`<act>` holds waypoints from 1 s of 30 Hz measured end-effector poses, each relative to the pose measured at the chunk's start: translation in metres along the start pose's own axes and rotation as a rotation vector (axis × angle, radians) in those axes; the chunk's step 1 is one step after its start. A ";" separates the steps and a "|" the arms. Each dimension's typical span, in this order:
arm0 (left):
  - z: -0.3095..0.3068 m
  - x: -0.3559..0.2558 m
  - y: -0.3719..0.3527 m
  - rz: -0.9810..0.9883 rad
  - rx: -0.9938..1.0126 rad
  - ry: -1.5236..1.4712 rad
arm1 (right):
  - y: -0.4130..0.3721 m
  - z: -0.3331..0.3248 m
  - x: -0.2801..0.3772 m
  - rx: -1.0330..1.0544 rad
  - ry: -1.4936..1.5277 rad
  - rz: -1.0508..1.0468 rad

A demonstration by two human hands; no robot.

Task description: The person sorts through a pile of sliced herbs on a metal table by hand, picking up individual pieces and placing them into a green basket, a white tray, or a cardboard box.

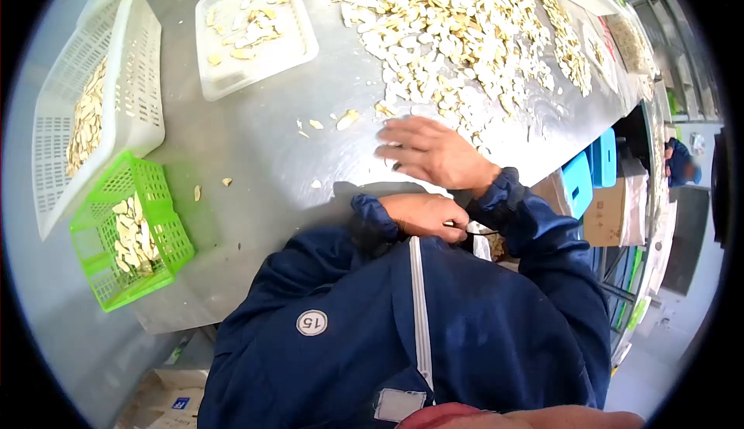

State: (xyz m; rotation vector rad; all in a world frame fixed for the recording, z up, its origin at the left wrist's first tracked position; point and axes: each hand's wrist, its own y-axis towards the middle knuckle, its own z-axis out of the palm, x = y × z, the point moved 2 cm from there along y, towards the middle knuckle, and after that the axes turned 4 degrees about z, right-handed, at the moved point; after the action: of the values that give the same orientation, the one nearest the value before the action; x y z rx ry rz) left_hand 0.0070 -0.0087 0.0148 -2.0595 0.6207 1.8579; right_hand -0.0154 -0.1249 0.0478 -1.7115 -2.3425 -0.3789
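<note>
My right hand (440,152) is over the steel table with its fingers spread, at the near edge of a big heap of pale slices with brown edges (465,41). They look like dried mushroom slices. Close to my body, at the table's front edge, my left hand (428,216) is curled closed below the right one. Whatever lies inside its fingers, if anything, is hidden. A thin dark cord (485,233) shows beside it, along with part of a white bag (481,248). A few loose slices (347,120) lie left of my right hand.
A white tray (299,49) holds some slices. At left stand a white perforated basket (139,80) and a green basket (174,223), both with slices inside. Blue bins (577,185) and a cardboard box (608,216) are at right. Another person (680,164) is farther off.
</note>
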 end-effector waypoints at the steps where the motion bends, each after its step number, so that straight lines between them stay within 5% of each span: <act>1: 0.001 0.002 -0.001 0.001 -0.038 -0.023 | -0.015 -0.001 -0.008 -0.045 -0.038 0.074; 5: -0.001 0.000 0.001 -0.049 -0.110 -0.055 | -0.082 -0.011 -0.016 -0.260 -0.169 0.384; 9: -0.002 -0.001 0.002 -0.114 -0.119 -0.109 | -0.126 -0.010 -0.003 -0.227 -0.198 0.398; 13: -0.002 0.003 0.005 -0.063 -0.161 -0.128 | -0.135 -0.024 -0.048 -0.481 -0.330 0.659; 21: -0.002 0.003 0.004 -0.032 -0.190 -0.145 | -0.044 -0.023 -0.080 -0.472 -0.277 0.615; 25: -0.003 0.003 0.004 -0.045 -0.205 -0.171 | -0.006 -0.021 -0.064 -0.473 -0.413 0.362; 30: -0.005 0.006 0.002 0.012 -0.259 -0.178 | -0.019 -0.016 -0.069 -0.437 -0.290 0.473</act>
State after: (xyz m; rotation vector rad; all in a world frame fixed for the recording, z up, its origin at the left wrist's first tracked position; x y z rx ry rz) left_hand 0.0105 -0.0138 0.0091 -2.0109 0.3649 2.1977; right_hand -0.0121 -0.1981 0.0391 -2.6029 -2.0245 -0.6199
